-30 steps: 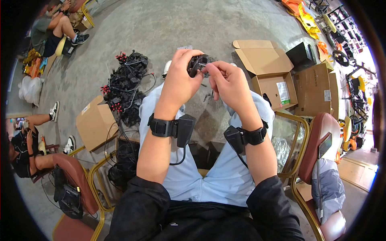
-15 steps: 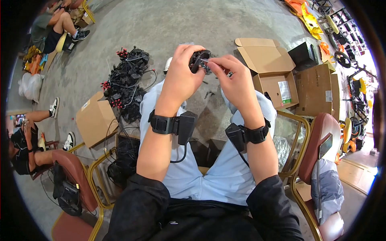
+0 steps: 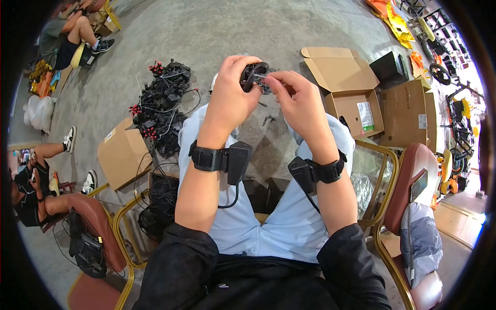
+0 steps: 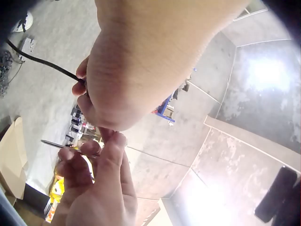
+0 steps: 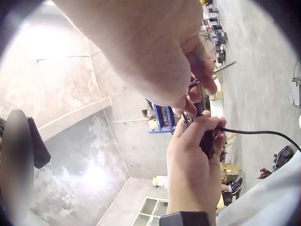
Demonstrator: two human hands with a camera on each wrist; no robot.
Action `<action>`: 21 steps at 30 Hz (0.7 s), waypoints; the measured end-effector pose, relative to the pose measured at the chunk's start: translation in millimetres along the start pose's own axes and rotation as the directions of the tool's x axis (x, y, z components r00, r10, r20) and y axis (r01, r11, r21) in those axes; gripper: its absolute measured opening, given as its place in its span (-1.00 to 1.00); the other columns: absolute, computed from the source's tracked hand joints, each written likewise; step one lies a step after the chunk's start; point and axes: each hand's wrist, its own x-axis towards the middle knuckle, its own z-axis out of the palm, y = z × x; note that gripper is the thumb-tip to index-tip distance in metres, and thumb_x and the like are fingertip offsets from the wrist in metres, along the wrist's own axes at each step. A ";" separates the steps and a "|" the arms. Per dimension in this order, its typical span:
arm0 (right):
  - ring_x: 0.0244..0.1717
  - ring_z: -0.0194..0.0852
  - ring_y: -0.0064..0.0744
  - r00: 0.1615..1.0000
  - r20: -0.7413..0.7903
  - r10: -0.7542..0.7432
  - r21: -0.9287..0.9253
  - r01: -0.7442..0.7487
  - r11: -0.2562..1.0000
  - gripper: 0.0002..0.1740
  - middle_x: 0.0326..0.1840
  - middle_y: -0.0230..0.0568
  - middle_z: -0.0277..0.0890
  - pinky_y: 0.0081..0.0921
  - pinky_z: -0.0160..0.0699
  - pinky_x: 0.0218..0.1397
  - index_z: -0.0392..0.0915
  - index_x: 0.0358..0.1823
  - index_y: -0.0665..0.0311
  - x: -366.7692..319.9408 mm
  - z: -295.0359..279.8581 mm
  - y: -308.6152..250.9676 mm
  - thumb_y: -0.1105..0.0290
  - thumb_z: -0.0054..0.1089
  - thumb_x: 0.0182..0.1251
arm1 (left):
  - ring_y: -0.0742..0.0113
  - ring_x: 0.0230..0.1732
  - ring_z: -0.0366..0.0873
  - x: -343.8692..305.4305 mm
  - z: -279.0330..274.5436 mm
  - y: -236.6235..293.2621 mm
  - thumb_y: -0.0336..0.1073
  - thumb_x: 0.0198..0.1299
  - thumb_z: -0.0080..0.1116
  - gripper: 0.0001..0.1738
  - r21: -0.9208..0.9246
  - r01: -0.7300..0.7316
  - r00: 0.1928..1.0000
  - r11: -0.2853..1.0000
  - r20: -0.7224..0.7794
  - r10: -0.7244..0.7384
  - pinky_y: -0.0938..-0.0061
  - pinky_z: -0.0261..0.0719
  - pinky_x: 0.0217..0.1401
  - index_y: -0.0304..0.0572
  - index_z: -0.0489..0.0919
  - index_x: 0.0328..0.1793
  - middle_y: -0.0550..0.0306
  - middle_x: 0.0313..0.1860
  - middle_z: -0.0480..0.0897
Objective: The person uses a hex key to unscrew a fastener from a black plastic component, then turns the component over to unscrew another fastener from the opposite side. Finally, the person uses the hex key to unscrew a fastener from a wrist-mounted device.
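My left hand point(image 3: 228, 101) grips a black device with a curved rim point(image 3: 248, 78), up above the knees. A black cable point(image 4: 44, 61) runs out from those fingers in the left wrist view. My right hand point(image 3: 302, 103) pinches a thin metal tool point(image 3: 260, 76) between thumb and forefinger, its tip right at the device. One end of the tool sticks out past the right fingers in the left wrist view. In the right wrist view the left hand point(image 5: 195, 160) wraps the black body, and the fingers of both hands hide most of it.
A heap of black parts with red-tipped cables point(image 3: 160, 108) lies on the floor to the left. An open cardboard box point(image 3: 349, 111) stands on the right, a taller carton point(image 3: 405, 116) beside it. Chairs point(image 3: 95, 227) flank the seat. Two people sit at the far left.
My right hand has drawn slightly right, showing more of the metal tool between it and the device. The left hand keeps its hold on the black device, nearly in place.
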 end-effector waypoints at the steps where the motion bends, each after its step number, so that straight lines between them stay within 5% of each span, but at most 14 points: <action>1: -0.46 0.54 -0.25 0.997 -0.026 -0.077 -0.070 0.075 0.995 -0.81 -0.37 -0.05 0.64 -0.36 0.50 -0.30 0.70 -0.09 0.34 0.2 -0.3 -0.3 0.38 0.24 0.43 | 0.03 0.09 0.61 -0.1 0.4 -0.9 -0.56 0.03 0.25 -0.53 0.014 -0.016 1.000 1.000 -0.007 0.016 0.31 0.57 0.17 -0.20 0.60 0.15 -0.03 0.08 0.59; 6: -0.45 0.53 -0.18 0.959 -0.087 -0.269 -0.167 0.252 0.953 -0.82 -0.37 -0.09 0.61 -0.36 0.50 -0.30 0.72 -0.09 0.31 1.3 0.9 5.0 0.38 0.28 0.40 | 0.02 0.10 0.60 -0.3 1.0 0.1 -0.56 0.03 0.25 -0.52 0.002 -0.005 1.000 1.000 -0.004 0.005 0.30 0.56 0.17 -0.20 0.60 0.15 -0.04 0.09 0.58; 9: -0.46 0.55 -0.27 0.984 -0.028 -0.175 -0.133 0.170 0.976 -0.81 -0.41 -0.11 0.62 -0.39 0.49 -0.33 0.70 -0.08 0.32 0.4 -1.8 -2.5 0.37 0.26 0.43 | 0.02 0.11 0.60 -0.3 1.0 1.5 -0.56 0.03 0.24 -0.53 0.016 -0.010 1.000 1.000 -0.025 0.011 0.30 0.56 0.19 -0.19 0.60 0.15 -0.04 0.10 0.58; 11: -0.49 0.54 -0.37 0.972 0.109 0.207 0.061 -0.215 0.975 -0.79 -0.47 -0.11 0.62 -0.43 0.48 -0.35 0.69 -0.07 0.35 1.0 -3.5 -9.5 0.35 0.22 0.46 | 0.02 0.12 0.60 0.2 0.5 3.0 -0.56 0.03 0.23 -0.53 0.003 0.015 1.000 1.000 -0.007 -0.015 0.29 0.56 0.20 -0.18 0.60 0.14 -0.04 0.10 0.58; 21: -0.43 0.54 -0.33 0.998 0.001 0.064 -0.051 -0.064 0.997 -0.79 -0.35 -0.10 0.65 -0.43 0.51 -0.29 0.71 -0.06 0.31 0.1 -1.1 -6.0 0.34 0.24 0.45 | 0.02 0.11 0.59 0.2 1.3 0.8 -0.55 0.03 0.23 -0.53 0.001 0.004 1.000 1.000 -0.016 -0.004 0.30 0.55 0.20 -0.17 0.60 0.14 -0.03 0.09 0.58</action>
